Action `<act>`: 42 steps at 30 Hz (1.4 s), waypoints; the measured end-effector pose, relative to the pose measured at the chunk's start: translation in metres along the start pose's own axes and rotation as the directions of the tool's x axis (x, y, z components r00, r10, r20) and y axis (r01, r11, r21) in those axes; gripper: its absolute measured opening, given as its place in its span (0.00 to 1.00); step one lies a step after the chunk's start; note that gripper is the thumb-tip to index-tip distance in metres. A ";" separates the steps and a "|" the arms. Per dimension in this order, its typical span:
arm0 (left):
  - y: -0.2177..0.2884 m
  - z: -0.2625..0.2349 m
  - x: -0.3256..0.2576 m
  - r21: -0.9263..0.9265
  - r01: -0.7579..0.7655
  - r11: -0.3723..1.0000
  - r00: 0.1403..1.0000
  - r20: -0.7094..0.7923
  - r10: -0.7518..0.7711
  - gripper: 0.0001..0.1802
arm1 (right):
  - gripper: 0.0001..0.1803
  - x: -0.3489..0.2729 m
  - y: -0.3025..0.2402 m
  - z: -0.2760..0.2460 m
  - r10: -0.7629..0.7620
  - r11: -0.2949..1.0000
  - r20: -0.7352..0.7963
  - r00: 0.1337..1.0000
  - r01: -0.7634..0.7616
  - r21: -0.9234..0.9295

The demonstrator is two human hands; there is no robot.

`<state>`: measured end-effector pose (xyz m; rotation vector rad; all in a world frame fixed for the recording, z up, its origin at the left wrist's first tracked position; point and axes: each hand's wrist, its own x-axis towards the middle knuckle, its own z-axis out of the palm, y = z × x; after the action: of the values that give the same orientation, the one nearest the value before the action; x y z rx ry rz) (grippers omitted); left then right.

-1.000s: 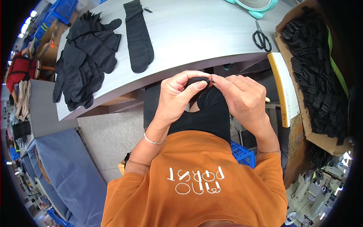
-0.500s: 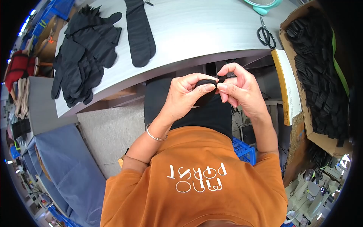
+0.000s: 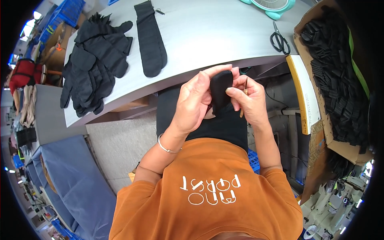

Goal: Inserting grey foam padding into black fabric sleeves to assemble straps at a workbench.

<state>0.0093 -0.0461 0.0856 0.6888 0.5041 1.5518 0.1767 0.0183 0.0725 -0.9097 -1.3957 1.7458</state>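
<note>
**Black fabric piece pinched between both hands below the counter edge**

Held up in front of the chest, just under the near edge of the grey counter [image 3: 208, 36]: a small black fabric piece [image 3: 220, 90], upright, rounded end on top. Wrapped around its left side by the left hand [image 3: 196, 104], fingers curled over the top. Pinched from the right by the right hand [image 3: 250, 102], thumb pressed on the cloth, with a thin stick-like tool [image 3: 243, 105] tucked along the fingers. Both hands close together, touching the piece.

On the counter, well apart from the hands: a heap of black gloves [image 3: 94, 60] at far left, one long black sleeve-like piece [image 3: 151, 40] beside it, black scissors [image 3: 280, 40] at right. Off to the right, a cardboard box [image 3: 346, 146] stacked with black pieces.
</note>
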 end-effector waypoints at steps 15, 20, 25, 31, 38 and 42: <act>-0.007 -0.019 0.012 0.382 -0.043 0.923 0.998 -0.030 0.059 0.09 | 0.13 -0.023 -0.061 0.000 -0.486 0.480 0.181 0.855 0.433 -0.763; -0.009 -0.018 0.011 0.432 -0.018 0.902 0.999 -0.029 0.034 0.09 | 0.16 -0.023 -0.050 -0.003 -0.575 0.358 0.248 0.780 0.513 -0.780; -0.010 -0.017 0.008 0.437 0.015 0.899 0.999 -0.039 0.002 0.09 | 0.14 -0.022 -0.047 -0.006 -0.573 0.370 0.250 0.780 0.519 -0.771; -0.010 -0.018 0.007 0.461 0.029 0.887 0.999 -0.038 -0.013 0.09 | 0.13 -0.021 -0.047 -0.008 -0.547 0.422 0.266 0.794 0.535 -0.732; -0.016 -0.017 0.006 0.534 0.027 0.845 0.999 -0.046 -0.002 0.09 | 0.09 -0.023 -0.054 -0.009 -0.456 0.265 0.389 0.800 0.540 -0.799; -0.026 -0.011 0.003 0.611 0.040 0.791 0.987 -0.149 0.066 0.10 | 0.08 -0.023 -0.044 0.000 -0.428 0.187 0.363 0.827 0.474 -0.860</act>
<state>0.0210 -0.0400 0.0601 1.0622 1.1645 1.4593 0.1930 0.0056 0.1174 -0.8144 -2.4608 0.3171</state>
